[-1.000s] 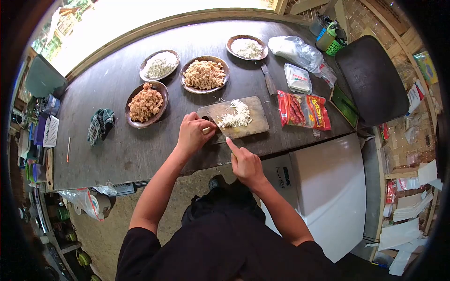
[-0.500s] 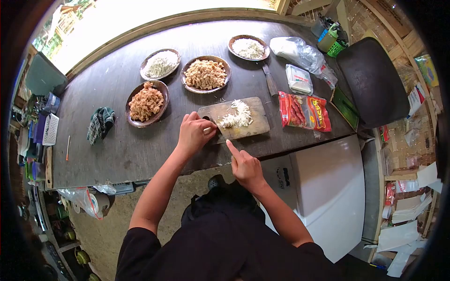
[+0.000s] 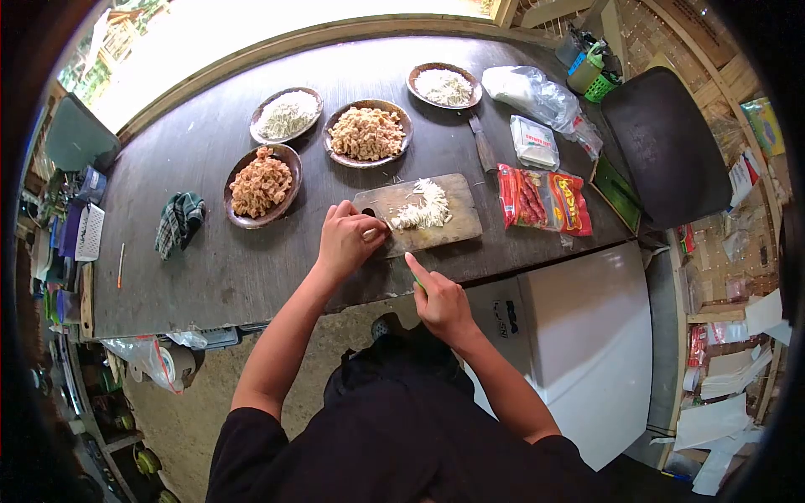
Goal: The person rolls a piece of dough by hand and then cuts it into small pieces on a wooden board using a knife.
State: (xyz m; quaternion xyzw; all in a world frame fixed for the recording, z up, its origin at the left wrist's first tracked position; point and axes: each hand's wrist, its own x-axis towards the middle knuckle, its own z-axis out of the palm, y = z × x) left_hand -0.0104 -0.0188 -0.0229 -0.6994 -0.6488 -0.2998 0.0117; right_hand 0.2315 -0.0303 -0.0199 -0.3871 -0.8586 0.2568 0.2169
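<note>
A wooden cutting board lies near the table's front edge, with a heap of thin pale strips on it. At the board's left side my left hand is closed, its fingertips pinching a small pale piece. My right hand is just in front of the board, closed round a green handle with the index finger stretched forward. A thin blade seems to reach from it over the board toward my left fingertips, but it is hard to make out.
Behind the board stand a bowl of tan pieces, a bowl of browner pieces and plates of pale shreds. A cleaver, red packet and white packet lie right. A cloth lies left.
My right hand has shifted very slightly and more of the green handle shows. My left hand stays almost in place.
</note>
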